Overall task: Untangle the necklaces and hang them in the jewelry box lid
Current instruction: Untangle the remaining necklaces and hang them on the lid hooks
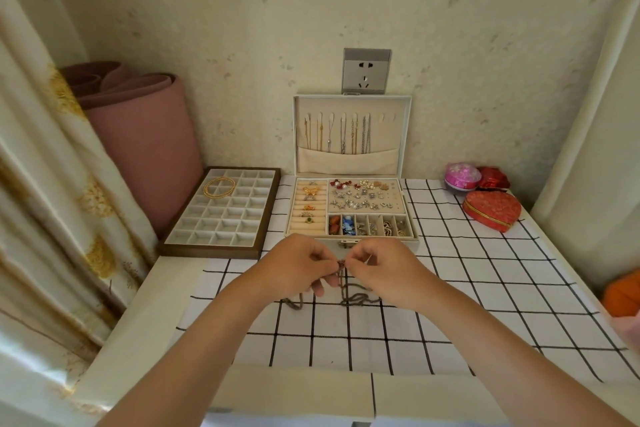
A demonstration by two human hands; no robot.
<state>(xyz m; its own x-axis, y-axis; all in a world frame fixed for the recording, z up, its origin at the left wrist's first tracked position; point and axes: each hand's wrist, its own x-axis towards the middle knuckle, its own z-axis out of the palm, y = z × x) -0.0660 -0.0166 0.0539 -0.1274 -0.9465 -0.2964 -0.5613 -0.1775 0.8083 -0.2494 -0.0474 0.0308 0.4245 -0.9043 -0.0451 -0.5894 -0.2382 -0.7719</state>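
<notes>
Jewelry box (351,246) blocks beyond; checked cloth (485,288) open rightward.

The cloth (450,288) over my bench is white, crossed by a thin black grid. The chain (356,298) I'm working on is a dull brownish grey. My jewelry box (351,208) is cream inside, its lid (401,135) lined in the same cream, with gold and silver necklaces (343,135) hanging there. At the bench's left edge, the divided tray (221,215) is pale grey with a dark brown frame, holding gold bangles (219,186). Behind it stands a dusty pink rolled mat (145,135). The curtain (52,166) is off-white with golden tree prints. Near the far right corner sit a red heart-shaped box (491,210) patterned in orange and a pink floral round box (462,177).
</notes>
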